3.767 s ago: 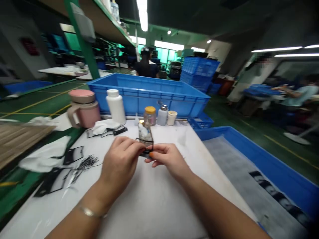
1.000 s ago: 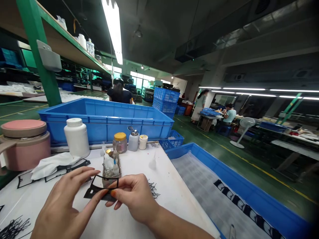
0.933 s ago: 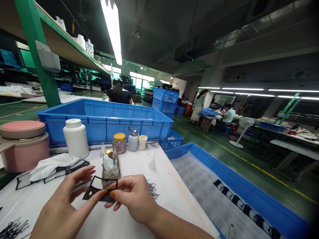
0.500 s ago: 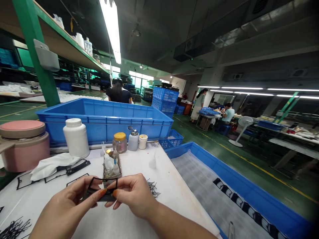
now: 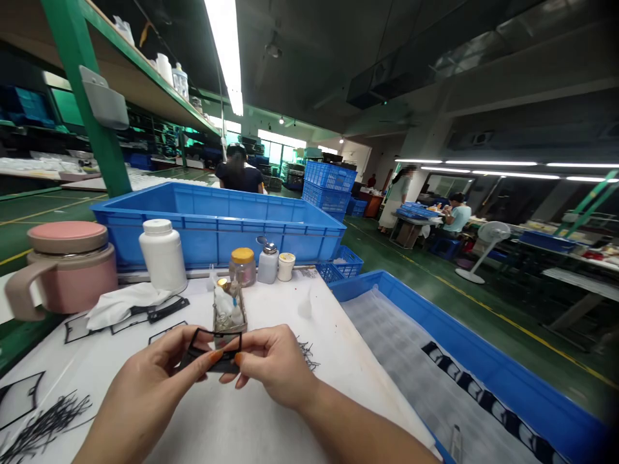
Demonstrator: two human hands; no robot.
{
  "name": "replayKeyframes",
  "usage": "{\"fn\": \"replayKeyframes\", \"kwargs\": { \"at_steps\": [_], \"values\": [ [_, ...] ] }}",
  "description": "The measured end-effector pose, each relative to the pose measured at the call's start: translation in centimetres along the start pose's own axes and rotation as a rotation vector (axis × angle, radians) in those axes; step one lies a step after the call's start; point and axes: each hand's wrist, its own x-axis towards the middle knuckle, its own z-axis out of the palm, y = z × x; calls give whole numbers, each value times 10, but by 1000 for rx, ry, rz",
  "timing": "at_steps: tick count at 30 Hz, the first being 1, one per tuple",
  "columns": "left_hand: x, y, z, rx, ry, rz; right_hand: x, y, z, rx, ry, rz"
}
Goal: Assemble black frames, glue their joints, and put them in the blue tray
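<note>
A small black rectangular frame [image 5: 225, 367] is held up above the white table, roughly level with its near middle. My left hand [image 5: 147, 380] pinches its left side between thumb and fingers. The right side sits in the closed fingertips of my right hand [image 5: 275, 367]. Both thumbs lie close together near the frame's middle, and the fingers partly hide it. Flat black frames [image 5: 29, 394] lie on the table to the left. Thin black strips [image 5: 53, 415] are heaped at the lower left, with more black strips [image 5: 306, 356] beyond my right hand.
Behind my hands stands a small box of bottles [image 5: 230, 317]. A white bottle [image 5: 163, 258], yellow-lidded jar [image 5: 242, 267] and pink mug [image 5: 82, 277] line the back. A large blue bin [image 5: 217, 235] stands behind them. Right, a blue tray [image 5: 374, 283] holds black pieces [image 5: 483, 393].
The view has turned slightly left, so the whole scene sits further right and more of the mug and left frames shows. Both hands keep the same hold on the black frame.
</note>
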Motion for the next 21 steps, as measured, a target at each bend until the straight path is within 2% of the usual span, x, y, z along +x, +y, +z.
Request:
{"fn": "replayKeyframes", "kwargs": {
  "at_steps": [2, 8, 14, 21],
  "values": [
    [-3, 9, 0, -15, -50, -18, -2, -3, 0, -23, -26, -27],
    [-7, 28, 1, -212, -43, -5, -3, -6, -4, -90, -82, -61],
    [-8, 30, 2, -328, -36, -33, -4, -10, -5, -128, -119, -73],
    [-10, 29, 2, -354, -46, -26, -3, -5, -6, -141, -85, -85]
  ]
}}
